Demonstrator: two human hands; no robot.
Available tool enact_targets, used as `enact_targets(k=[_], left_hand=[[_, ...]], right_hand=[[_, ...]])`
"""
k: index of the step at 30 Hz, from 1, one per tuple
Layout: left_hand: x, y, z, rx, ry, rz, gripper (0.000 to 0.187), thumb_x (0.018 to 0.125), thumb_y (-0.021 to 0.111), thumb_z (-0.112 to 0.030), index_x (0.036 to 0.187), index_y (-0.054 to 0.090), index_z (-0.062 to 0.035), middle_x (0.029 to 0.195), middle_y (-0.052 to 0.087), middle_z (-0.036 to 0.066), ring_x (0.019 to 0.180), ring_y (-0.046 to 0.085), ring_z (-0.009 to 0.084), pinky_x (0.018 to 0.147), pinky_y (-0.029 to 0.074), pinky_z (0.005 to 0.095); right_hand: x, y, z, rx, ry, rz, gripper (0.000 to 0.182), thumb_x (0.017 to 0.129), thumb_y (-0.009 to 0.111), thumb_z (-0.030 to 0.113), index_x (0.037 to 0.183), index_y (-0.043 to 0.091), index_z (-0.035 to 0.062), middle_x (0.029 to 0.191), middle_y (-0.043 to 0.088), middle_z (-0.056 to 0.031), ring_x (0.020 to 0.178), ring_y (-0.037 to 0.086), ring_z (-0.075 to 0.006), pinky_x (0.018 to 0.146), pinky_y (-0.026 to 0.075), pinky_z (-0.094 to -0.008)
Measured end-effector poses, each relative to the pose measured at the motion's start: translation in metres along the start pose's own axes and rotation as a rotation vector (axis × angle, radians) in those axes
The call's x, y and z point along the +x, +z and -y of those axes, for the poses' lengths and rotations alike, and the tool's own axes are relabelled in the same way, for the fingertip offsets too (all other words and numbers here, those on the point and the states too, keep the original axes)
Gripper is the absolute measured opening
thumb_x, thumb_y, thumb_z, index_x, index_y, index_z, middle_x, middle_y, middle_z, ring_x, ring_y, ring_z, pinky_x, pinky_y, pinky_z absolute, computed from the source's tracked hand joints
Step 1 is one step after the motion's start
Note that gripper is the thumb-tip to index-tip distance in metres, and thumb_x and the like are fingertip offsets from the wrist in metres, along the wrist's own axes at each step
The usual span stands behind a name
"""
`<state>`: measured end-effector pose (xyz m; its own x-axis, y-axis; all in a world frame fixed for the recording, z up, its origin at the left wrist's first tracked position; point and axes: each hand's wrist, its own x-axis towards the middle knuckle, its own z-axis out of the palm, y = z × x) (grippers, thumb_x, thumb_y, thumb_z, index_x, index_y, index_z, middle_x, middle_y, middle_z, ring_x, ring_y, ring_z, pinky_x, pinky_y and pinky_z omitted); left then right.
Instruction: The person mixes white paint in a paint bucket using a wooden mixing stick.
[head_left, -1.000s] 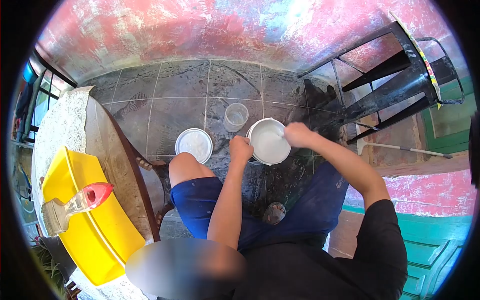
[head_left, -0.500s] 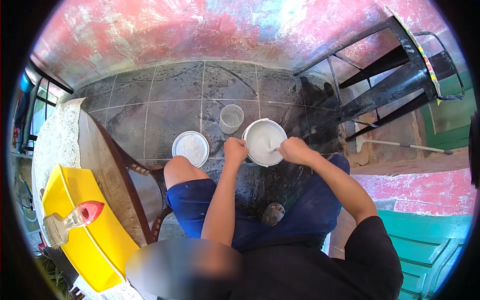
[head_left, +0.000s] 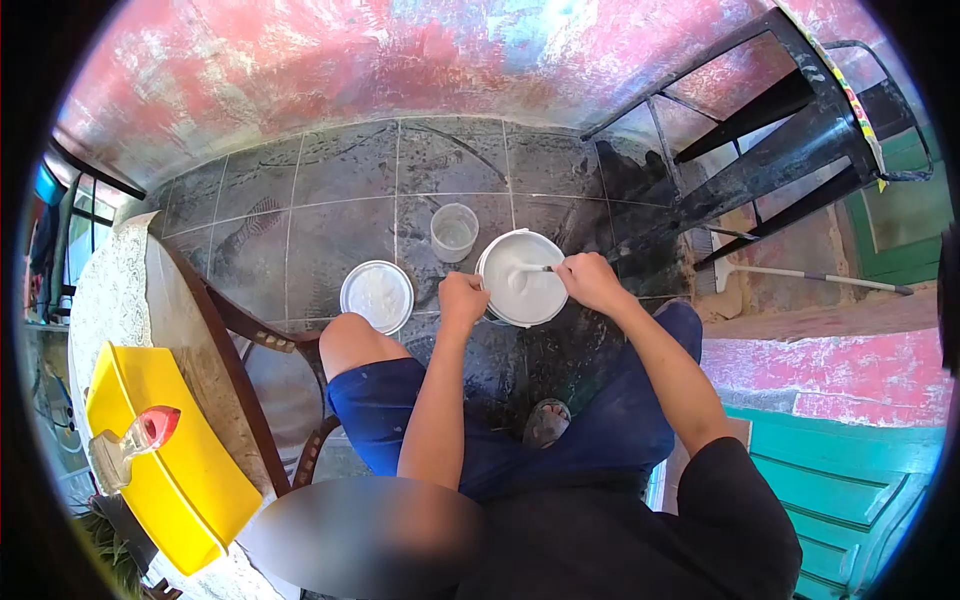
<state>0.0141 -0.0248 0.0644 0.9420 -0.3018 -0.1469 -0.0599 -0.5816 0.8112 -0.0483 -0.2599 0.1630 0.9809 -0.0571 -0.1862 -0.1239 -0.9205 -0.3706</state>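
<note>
A white bucket [head_left: 538, 312] of thick white paint stands on the floor in front of me. My right hand [head_left: 590, 280], at its right rim, is closed on the handle of a stirring tool [head_left: 532, 268], whose pale end lies in the paint. On the other side, my left hand [head_left: 464, 298] is closed at the bucket's left rim; what its fingers grip is too small to make out. Just beyond that hand stands a clear plastic container [head_left: 454, 232]. A round lid [head_left: 377, 297] with white paint on it lies to the left.
On the table [head_left: 180, 300] at the left are a yellow tray [head_left: 165, 450] and a brush with a red handle [head_left: 158, 428]. A black metal stool [head_left: 780, 165] is at the upper right, near a long-handled broom [head_left: 800, 274]. A painted wall [head_left: 350, 60] runs behind.
The tool's handle and pale end now show above the paint, where mostly its tip showed before. The view has shifted slightly. Both hands stay at the bucket's rim.
</note>
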Motion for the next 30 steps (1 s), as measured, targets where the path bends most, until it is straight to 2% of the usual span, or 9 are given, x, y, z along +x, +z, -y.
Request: enact_targets(k=[1,4,8,10,15,18,20,26,30], left_hand=[[0.003,0.003,0.0,0.001,0.015,-0.002,0.016,0.065,0.077,-0.012,0.074,0.069,-0.0008,0.064,0.066,0.015,0.063,0.068,0.0288,0.063,0.052,0.0361],[0.002,0.007,0.007,-0.082,-0.003,-0.073,0.015,0.065,0.076,-0.012,0.073,0.069,-0.001,0.064,0.065,0.017,0.064,0.068,0.0309,0.063,0.051,0.0371],[-0.002,-0.001,-0.005,0.004,-0.024,-0.007,0.016,0.065,0.075,-0.012,0.077,0.071,-0.0017,0.066,0.066,0.018,0.065,0.069,0.0306,0.064,0.052,0.0374],[0.001,0.0,-0.006,0.009,-0.013,-0.016,0.016,0.065,0.074,-0.011,0.078,0.072,-0.0018,0.067,0.066,0.018,0.065,0.069,0.0306,0.064,0.052,0.0374],[0.002,0.008,0.002,0.051,-0.022,-0.039,0.012,0.066,0.072,-0.011,0.073,0.07,-0.0019,0.065,0.065,0.017,0.064,0.069,0.0303,0.064,0.053,0.0372],[0.0,0.002,-0.003,0.03,-0.015,-0.032,0.012,0.066,0.072,-0.011,0.072,0.07,-0.0014,0.064,0.065,0.017,0.064,0.069,0.0299,0.064,0.053,0.0376],[0.003,-0.002,-0.006,0.033,-0.022,-0.013,0.012,0.066,0.072,-0.012,0.071,0.07,-0.0014,0.064,0.065,0.018,0.064,0.069,0.0301,0.064,0.053,0.0379],[-0.002,0.004,-0.004,0.015,-0.028,-0.053,0.012,0.065,0.072,-0.012,0.069,0.069,-0.0013,0.064,0.065,0.017,0.064,0.068,0.0317,0.063,0.053,0.0388],[0.002,0.008,0.001,0.036,0.006,-0.073,0.011,0.065,0.07,-0.011,0.068,0.068,-0.0011,0.063,0.064,0.018,0.063,0.067,0.0334,0.062,0.052,0.0391]], right_hand=[[-0.001,0.023,-0.014,-0.123,-0.008,0.067,0.037,0.091,0.058,0.029,0.075,0.069,-0.0022,0.076,0.065,-0.0271,0.074,0.064,-0.0453,0.071,0.051,-0.0527],[-0.011,0.013,0.005,0.006,-0.167,0.144,0.038,0.09,0.059,0.029,0.073,0.069,-0.0023,0.072,0.063,-0.0283,0.072,0.064,-0.0449,0.067,0.05,-0.0529],[0.002,0.004,-0.008,0.057,-0.077,-0.052,0.036,0.09,0.059,0.028,0.073,0.069,-0.0026,0.072,0.063,-0.0276,0.072,0.064,-0.044,0.066,0.05,-0.0518],[-0.003,0.019,-0.01,-0.148,-0.094,0.048,0.036,0.089,0.06,0.029,0.073,0.068,-0.0025,0.072,0.063,-0.0266,0.071,0.064,-0.0436,0.066,0.05,-0.0514],[0.001,0.001,-0.008,0.054,-0.07,0.038,0.036,0.09,0.058,0.027,0.073,0.068,-0.0028,0.077,0.065,-0.0276,0.074,0.064,-0.0461,0.07,0.051,-0.0536],[0.001,0.028,-0.031,-0.085,-0.063,0.04,0.037,0.09,0.058,0.029,0.072,0.068,-0.0019,0.074,0.063,-0.0285,0.074,0.063,-0.0465,0.07,0.05,-0.0536],[-0.014,0.019,-0.009,-0.044,-0.14,0.177,0.039,0.092,0.056,0.03,0.074,0.068,-0.0014,0.073,0.063,-0.0284,0.075,0.064,-0.046,0.07,0.05,-0.0536],[-0.005,0.017,-0.013,0.035,0.03,-0.036,0.036,0.091,0.059,0.028,0.071,0.068,-0.0007,0.072,0.063,-0.0265,0.073,0.063,-0.0453,0.07,0.049,-0.0526],[-0.015,0.019,-0.003,0.028,-0.145,0.109,0.037,0.092,0.058,0.028,0.071,0.067,-0.0011,0.071,0.063,-0.026,0.069,0.063,-0.0451,0.067,0.05,-0.052]])
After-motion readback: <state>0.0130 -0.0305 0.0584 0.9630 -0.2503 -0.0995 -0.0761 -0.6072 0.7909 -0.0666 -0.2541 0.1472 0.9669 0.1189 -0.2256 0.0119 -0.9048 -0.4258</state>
